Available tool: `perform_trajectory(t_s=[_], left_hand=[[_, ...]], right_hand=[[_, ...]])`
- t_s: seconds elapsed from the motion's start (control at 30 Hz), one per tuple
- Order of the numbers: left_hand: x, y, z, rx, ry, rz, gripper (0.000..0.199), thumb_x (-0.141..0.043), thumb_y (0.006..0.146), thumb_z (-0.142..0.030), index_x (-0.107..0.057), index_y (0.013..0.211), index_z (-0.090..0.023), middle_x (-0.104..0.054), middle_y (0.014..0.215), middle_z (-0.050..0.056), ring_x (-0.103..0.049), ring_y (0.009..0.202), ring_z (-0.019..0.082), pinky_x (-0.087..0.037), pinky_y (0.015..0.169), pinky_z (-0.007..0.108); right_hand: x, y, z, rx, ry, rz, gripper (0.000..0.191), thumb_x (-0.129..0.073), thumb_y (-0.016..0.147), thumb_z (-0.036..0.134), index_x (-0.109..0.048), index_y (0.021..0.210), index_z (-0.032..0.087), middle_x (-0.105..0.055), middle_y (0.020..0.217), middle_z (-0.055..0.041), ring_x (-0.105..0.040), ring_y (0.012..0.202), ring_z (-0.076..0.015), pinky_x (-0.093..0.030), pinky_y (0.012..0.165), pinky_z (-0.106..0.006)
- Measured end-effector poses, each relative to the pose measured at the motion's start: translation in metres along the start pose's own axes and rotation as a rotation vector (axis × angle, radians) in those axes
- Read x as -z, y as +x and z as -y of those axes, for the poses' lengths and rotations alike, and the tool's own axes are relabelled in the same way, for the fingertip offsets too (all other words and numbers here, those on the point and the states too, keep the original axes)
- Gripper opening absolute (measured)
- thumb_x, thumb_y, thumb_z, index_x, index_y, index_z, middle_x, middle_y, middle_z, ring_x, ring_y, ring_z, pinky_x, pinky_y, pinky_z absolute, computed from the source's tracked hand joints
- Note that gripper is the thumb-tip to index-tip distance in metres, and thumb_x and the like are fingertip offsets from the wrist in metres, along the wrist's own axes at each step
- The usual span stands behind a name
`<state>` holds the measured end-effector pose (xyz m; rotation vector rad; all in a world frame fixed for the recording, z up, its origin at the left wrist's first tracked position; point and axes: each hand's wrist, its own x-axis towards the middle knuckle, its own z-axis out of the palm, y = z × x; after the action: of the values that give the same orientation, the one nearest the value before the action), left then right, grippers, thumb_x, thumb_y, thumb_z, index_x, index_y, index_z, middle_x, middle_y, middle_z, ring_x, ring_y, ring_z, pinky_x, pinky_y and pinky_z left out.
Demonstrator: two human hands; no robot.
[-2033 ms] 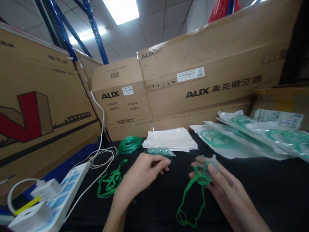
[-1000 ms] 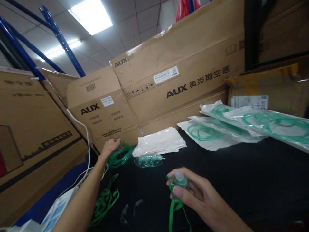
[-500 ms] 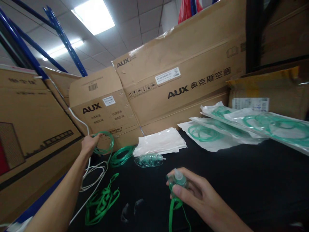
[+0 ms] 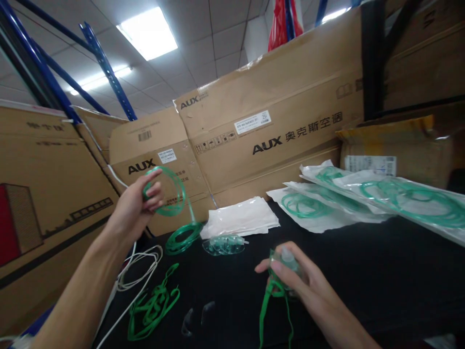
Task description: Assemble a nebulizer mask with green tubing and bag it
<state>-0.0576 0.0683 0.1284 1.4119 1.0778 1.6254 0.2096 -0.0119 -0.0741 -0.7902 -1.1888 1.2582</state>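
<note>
Bright, even light from 2 ceiling panels (image 4: pixel 147 33), upper left; the nearer one blown out white. Black tabletop (image 4: pixel 363 271) reads dark, little shadow detail. Faint glare on plastic bags (image 4: pixel 381 198). Strong wide-angle bending at the edges. Slight motion blur on left hand (image 4: pixel 136 206); cardboard print stays legible.

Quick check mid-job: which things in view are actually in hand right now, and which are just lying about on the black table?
In hand:
left hand: green tubing coil
right hand: clear mask with green strap

Lying about:
second tubing coil
spare mask
loose green straps
empty bags
packed kits
white cable
</note>
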Motion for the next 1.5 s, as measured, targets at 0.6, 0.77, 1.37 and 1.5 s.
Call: perform_trajectory(t_s=[0.6,0.77,1.37,1.5], left_hand=[[-0.07,-0.173,0.126,-0.223,0.918,0.686,0.044,-0.063,0.094,-0.058,-0.066,0.129,-0.03,-0.067,0.12,0.008,-0.065,0.112,0.027,-0.055,0.1,0.04],[-0.037,-0.133,0.125,-0.19,1.036,0.499,0.031,-0.041,0.107,-0.034,-0.069,0.117,-0.027,-0.071,0.117,0.008,-0.069,0.109,0.025,-0.052,0.097,0.037],[-0.045,-0.134,0.12,0.128,1.092,0.588,0.021,-0.052,0.095,-0.03,-0.071,0.102,-0.028,-0.071,0.068,-0.002,-0.065,0.063,0.02,-0.042,0.066,0.029],[-0.034,-0.145,0.116,0.14,0.922,0.649,0.036,-0.045,0.1,-0.04,-0.077,0.113,-0.031,-0.079,0.093,0.0,-0.07,0.078,0.02,-0.052,0.077,0.03]], right_hand=[[0.054,-0.024,0.048,0.068,-0.293,0.033,0.029,-0.09,0.072,0.032,-0.064,0.084,0.025,-0.062,0.064,0.0067,-0.056,0.046,-0.0118,-0.044,0.042,-0.021],[0.04,-0.032,0.04,0.085,-0.761,0.207,0.031,-0.091,0.067,0.025,-0.075,0.092,0.031,-0.077,0.094,0.0031,-0.071,0.088,-0.0227,-0.053,0.074,-0.024],[0.026,-0.029,0.009,0.14,-1.139,0.255,0.036,-0.074,0.08,0.008,-0.068,0.109,0.029,-0.078,0.11,-0.0005,-0.075,0.096,-0.0268,-0.052,0.079,-0.033],[0.031,-0.027,0.013,0.164,-1.037,0.242,0.04,-0.075,0.075,0.005,-0.072,0.106,0.028,-0.078,0.112,-0.0019,-0.074,0.103,-0.0258,-0.053,0.087,-0.031]])
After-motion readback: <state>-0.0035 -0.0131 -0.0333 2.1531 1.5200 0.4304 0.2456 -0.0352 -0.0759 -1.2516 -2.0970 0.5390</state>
